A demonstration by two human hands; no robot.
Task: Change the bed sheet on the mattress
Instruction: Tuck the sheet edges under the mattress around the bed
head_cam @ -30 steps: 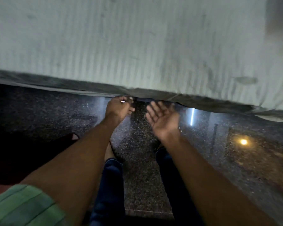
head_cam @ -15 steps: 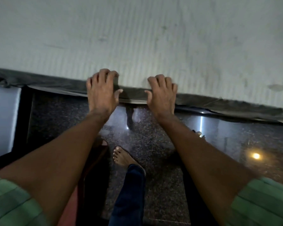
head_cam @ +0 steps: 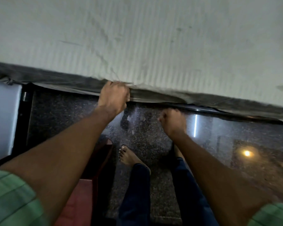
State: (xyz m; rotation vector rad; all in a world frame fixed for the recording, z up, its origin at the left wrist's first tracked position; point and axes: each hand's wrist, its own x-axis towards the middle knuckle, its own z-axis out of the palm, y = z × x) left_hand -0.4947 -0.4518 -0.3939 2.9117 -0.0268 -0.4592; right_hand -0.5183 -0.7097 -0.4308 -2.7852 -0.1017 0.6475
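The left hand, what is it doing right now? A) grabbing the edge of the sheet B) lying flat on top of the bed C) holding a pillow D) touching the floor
A: the left hand has its fingers curled round the bunched edge of the sheet at the side of the mattress, which is not flat on top, and it is well above the floor.

Dark speckled polished stone floor (head_cam: 153, 141), a round lamp reflection (head_cam: 247, 153) to its right side, a thin vertical light streak (head_cam: 194, 126) left of that reflection, a pale panel (head_cam: 3, 118) at the floor's left edge, a reddish-brown piece of furniture (head_cam: 87, 185) near it
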